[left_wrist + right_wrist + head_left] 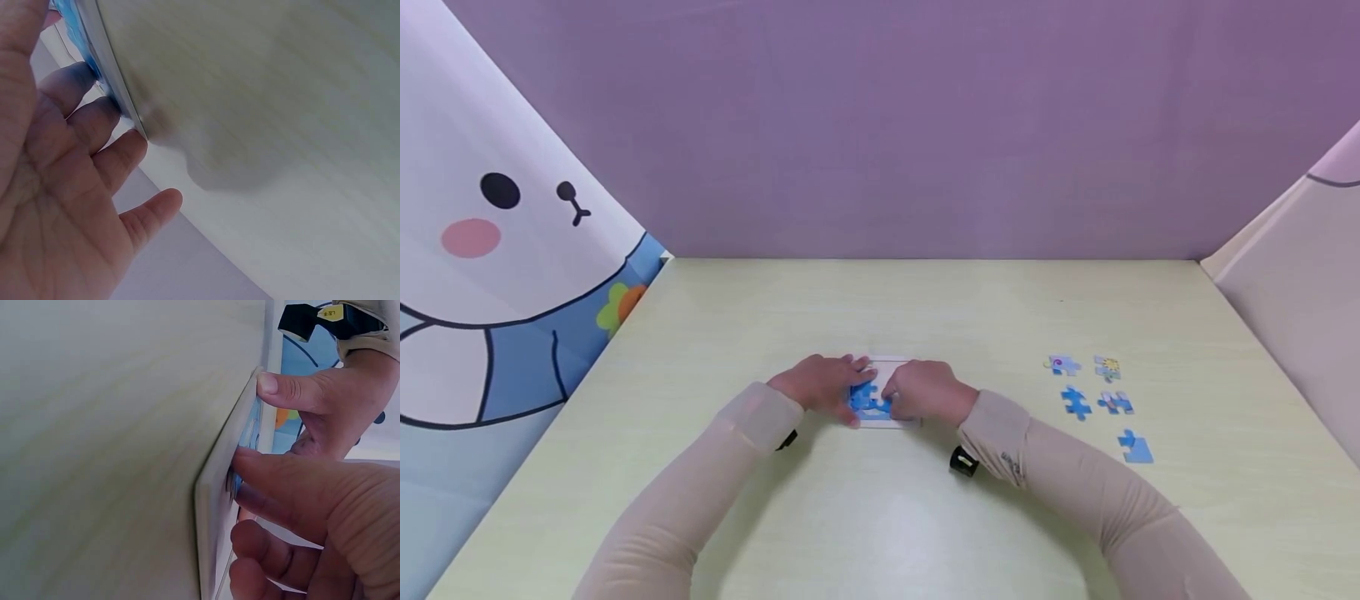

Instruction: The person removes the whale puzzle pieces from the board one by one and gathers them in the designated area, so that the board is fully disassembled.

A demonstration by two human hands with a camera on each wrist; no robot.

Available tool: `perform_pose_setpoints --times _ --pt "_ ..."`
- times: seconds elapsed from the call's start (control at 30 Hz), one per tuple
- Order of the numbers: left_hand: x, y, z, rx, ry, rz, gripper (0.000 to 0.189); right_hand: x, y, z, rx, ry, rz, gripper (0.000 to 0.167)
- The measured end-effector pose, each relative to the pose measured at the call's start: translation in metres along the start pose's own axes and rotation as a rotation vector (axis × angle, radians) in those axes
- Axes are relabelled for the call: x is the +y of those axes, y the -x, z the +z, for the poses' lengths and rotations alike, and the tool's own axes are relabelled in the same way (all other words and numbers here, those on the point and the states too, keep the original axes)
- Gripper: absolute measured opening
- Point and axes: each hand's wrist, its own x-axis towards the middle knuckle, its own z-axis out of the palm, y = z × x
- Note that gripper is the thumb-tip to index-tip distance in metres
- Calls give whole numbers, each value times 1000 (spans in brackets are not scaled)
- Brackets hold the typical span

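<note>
A small puzzle board (886,424) with a pale rim lies on the table, its left part filled with joined blue jigsaw pieces (863,397). My left hand (827,385) rests spread on the board's left side, thumb at the near edge and fingertips farther back. In the left wrist view those fingers touch the board's edge, the little finger standing apart. Over the board's right half, my right hand (929,390) pinches a puzzle piece (233,482) between thumb and index finger, low against the surface. Most of that piece is hidden by the fingers; the other fingers are curled.
To the right lie several loose puzzle pieces: a purple one (1063,365), one with a yellow sun (1107,367), a blue one (1076,402), a multicoloured one (1116,402) and a light-blue one (1136,447). A purple curtain (925,133) stands behind the table (880,517).
</note>
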Motion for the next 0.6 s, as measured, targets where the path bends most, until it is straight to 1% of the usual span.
perform_pose_setpoints --times 0.13,0.33,0.47,0.6 --pt "0 0 0 5 1 -3 83 -1 0 0 0 -8 -4 27" --pt "0 1 -1 13 0 2 81 -2 -2 1 -18 -78 33 29" --pt "1 1 -1 8 -18 -4 81 -3 -3 2 -12 -98 39 25" --pt "1 1 -2 4 -26 -5 82 -3 -4 2 2 -129 25 17"
